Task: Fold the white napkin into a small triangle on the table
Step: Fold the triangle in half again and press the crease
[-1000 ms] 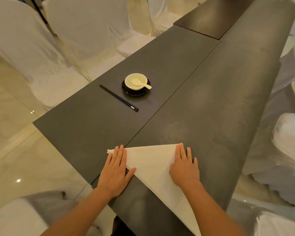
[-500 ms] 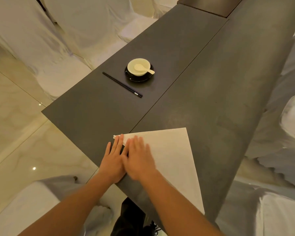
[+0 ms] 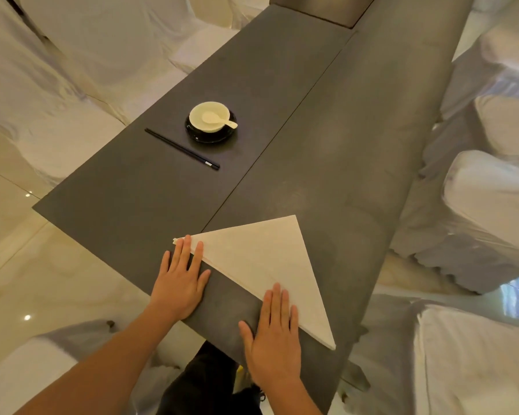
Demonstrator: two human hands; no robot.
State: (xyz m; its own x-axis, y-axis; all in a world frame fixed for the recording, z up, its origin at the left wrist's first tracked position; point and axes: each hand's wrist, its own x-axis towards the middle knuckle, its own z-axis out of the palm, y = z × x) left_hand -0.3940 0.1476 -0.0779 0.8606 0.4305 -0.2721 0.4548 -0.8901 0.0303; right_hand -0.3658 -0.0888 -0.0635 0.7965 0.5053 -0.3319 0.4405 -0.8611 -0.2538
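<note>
The white napkin (image 3: 267,265) lies flat on the dark table (image 3: 327,145) as a large triangle, its long folded edge running from upper left to lower right near the table's front. My left hand (image 3: 182,277) rests flat with spread fingers, its fingertips on the napkin's left corner. My right hand (image 3: 274,336) lies flat too, fingertips pressing the folded edge toward the lower right corner. Neither hand grips anything.
A cream bowl with a spoon (image 3: 211,116) sits on a black saucer (image 3: 212,133) farther back, with black chopsticks (image 3: 182,148) to its left. White-covered chairs (image 3: 489,205) line both sides of the table. The table's near edge is just under my wrists.
My right hand has slid from beside my left hand down along the folded edge to the lower right. The left hand stayed on the left corner.
</note>
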